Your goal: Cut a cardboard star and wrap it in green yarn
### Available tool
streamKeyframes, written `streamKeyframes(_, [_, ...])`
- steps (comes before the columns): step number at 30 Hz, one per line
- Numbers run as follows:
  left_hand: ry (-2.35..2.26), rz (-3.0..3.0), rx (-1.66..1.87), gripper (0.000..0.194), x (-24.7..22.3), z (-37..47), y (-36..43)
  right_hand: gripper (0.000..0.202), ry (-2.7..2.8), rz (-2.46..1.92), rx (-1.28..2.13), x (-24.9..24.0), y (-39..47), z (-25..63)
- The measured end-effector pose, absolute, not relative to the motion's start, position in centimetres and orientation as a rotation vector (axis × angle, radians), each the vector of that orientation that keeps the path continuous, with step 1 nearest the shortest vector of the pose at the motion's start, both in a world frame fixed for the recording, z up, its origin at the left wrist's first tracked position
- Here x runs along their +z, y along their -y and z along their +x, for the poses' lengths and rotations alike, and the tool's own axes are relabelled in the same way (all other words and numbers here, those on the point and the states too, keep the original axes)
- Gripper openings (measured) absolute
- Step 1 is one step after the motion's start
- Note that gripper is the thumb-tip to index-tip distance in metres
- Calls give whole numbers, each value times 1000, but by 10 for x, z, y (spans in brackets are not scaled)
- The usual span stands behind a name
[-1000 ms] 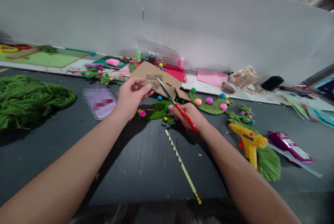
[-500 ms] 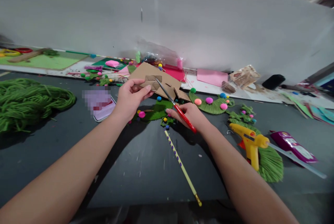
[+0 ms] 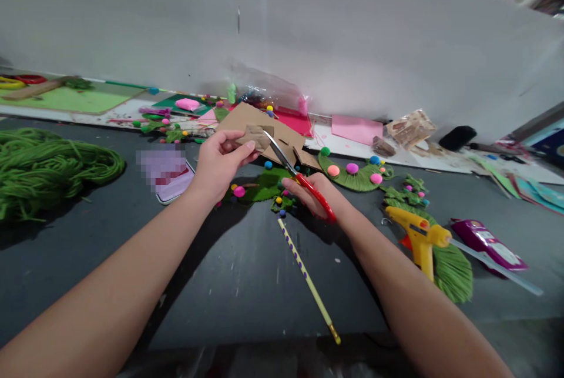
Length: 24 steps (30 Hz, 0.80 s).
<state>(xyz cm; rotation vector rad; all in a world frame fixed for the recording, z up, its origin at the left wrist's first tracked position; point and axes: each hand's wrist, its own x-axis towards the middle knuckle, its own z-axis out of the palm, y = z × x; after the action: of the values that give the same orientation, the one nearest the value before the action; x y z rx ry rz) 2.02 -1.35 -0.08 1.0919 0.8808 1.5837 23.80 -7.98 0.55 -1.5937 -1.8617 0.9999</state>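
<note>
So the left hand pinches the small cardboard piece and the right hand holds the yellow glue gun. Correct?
Not quite: the right hand holds red-handled scissors; the yellow glue gun lies off to its right. Head view shows it. The left hand does pinch the small cardboard piece.

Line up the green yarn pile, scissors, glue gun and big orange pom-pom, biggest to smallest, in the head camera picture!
Green yarn pile
Scissors and glue gun: scissors longer, gun chunkier, unsure
Big orange pom-pom
</note>
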Motion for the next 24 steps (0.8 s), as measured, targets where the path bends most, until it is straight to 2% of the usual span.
streamKeyframes(5, [-882, 1084, 1583, 34, -5, 19, 11, 68, 1773, -1642, 1160, 9, 81, 240])
streamKeyframes(16, [-880, 1071, 1579, 33, 6, 20, 17, 74, 1894, -1556, 1188, 17, 90, 245])
streamKeyframes(24, [-914, 1010, 1642, 28, 13, 19, 19, 70, 1939, -1506, 1172, 16, 90, 245])
